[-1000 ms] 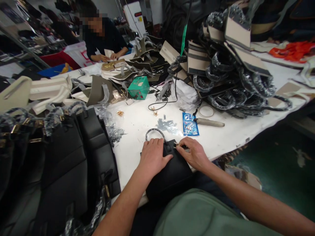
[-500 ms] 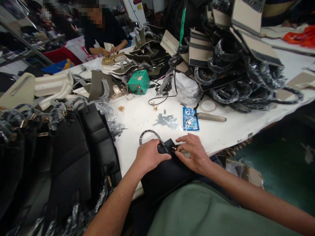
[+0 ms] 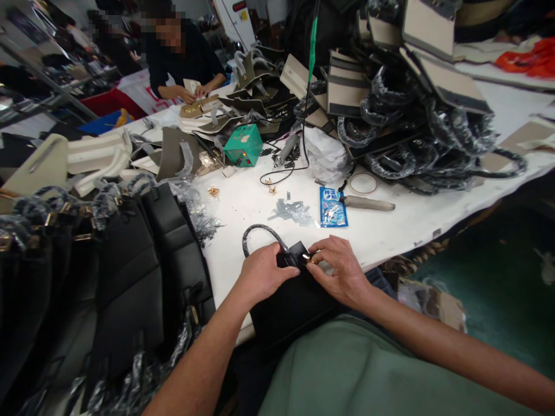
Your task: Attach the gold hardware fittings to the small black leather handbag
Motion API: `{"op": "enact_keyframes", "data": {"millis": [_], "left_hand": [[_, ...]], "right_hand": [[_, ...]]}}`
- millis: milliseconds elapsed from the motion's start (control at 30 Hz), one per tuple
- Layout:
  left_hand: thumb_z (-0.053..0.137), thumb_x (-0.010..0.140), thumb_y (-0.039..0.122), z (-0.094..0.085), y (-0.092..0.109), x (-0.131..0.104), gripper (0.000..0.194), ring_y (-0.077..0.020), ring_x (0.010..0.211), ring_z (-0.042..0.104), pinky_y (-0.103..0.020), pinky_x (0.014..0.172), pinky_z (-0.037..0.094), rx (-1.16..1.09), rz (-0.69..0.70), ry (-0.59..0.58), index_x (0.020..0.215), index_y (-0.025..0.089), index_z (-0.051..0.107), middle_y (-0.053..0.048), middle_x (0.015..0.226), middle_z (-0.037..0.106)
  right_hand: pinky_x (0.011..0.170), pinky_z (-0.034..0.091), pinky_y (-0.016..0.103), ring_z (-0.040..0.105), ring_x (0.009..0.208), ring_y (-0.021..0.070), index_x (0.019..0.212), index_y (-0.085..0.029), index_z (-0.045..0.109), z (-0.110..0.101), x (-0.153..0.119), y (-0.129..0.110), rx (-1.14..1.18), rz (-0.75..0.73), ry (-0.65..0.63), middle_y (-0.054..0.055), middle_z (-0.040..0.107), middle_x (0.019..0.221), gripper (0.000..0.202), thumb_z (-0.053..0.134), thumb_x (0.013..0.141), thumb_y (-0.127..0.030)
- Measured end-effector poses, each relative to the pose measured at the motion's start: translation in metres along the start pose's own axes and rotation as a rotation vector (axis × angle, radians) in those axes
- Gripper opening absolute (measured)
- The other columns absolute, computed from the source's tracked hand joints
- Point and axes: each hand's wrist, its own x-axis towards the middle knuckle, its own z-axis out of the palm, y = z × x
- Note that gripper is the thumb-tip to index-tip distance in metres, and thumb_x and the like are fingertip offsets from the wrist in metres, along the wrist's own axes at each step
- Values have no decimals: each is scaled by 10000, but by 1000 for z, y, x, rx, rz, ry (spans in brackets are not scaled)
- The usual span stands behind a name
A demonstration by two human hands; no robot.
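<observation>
A black handbag [image 3: 290, 315] rests at the table's front edge, against my lap. Its looped handle [image 3: 262, 227], wrapped in clear film, stands up on the far side. My left hand [image 3: 265, 271] grips the bag's upper edge by the handle base, thumb on the near face. Thumb and fingers of my right hand [image 3: 340, 268] pinch a small gold metal clasp [image 3: 307, 257] at the bag's black flap [image 3: 297, 252]. Fingers partly hide how the clasp sits on the flap.
Black handbags [image 3: 125, 271] stand packed on the left. A green box [image 3: 243, 145], flat metal plates [image 3: 295, 212], a blue packet [image 3: 333, 207] and a wrapped-handle tool [image 3: 368, 203] lie ahead. Bag parts [image 3: 390, 115] pile up at right. Across the table a person [image 3: 184, 63] works.
My right hand's fingers have closed in on the gold clasp, which has shifted slightly against the flap. My left hand keeps its hold on the bag; the view has moved slightly.
</observation>
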Motion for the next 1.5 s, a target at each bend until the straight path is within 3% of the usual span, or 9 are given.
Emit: {"op": "enact_keyframes", "data": {"millis": [600, 900, 1100, 1233, 1500], "left_hand": [[701, 735, 403, -3, 21, -12, 248, -234, 834, 661, -296, 685, 433, 79, 30, 62, 890, 223, 629, -34, 900, 723], [715, 727, 373, -4, 17, -20, 271, -235, 871, 652, -326, 776, 485, -106, 43, 70, 943, 221, 656, -28, 939, 727], [639, 787, 258, -7, 7, -19, 211, -204, 923, 659, -308, 844, 491, -361, 170, 7, 992, 217, 661, 6, 1001, 729], [592, 808, 221, -7, 6, -18, 206, -205, 941, 661, -308, 867, 500, -456, 203, -32, 996, 205, 676, 11, 1000, 739], [595, 807, 218, -4, 10, -19, 255, -208, 990, 670, -320, 927, 496, -486, 171, -5, 1044, 228, 690, 10, 1082, 743]], "right_hand": [[976, 335, 448, 610, 898, 203, 808, -240, 633, -6, 4, -13, -7, -32, -8, 20, 688, 925, 86, 657, 884, -208], [876, 380, 410, 610, 853, 209, 794, -239, 607, -8, 5, -19, -4, -8, -15, 15, 689, 859, 107, 659, 886, -224], [903, 389, 409, 616, 865, 216, 937, -250, 602, -12, 10, -24, -16, 0, 54, 14, 684, 894, 144, 695, 834, -214], [892, 381, 397, 610, 867, 210, 960, -269, 644, -18, 16, -26, -77, -81, -33, 13, 690, 888, 146, 668, 836, -196], [846, 376, 382, 599, 785, 202, 938, -256, 669, -21, 20, -23, -178, -130, -111, 11, 668, 779, 107, 641, 838, -228]]}}
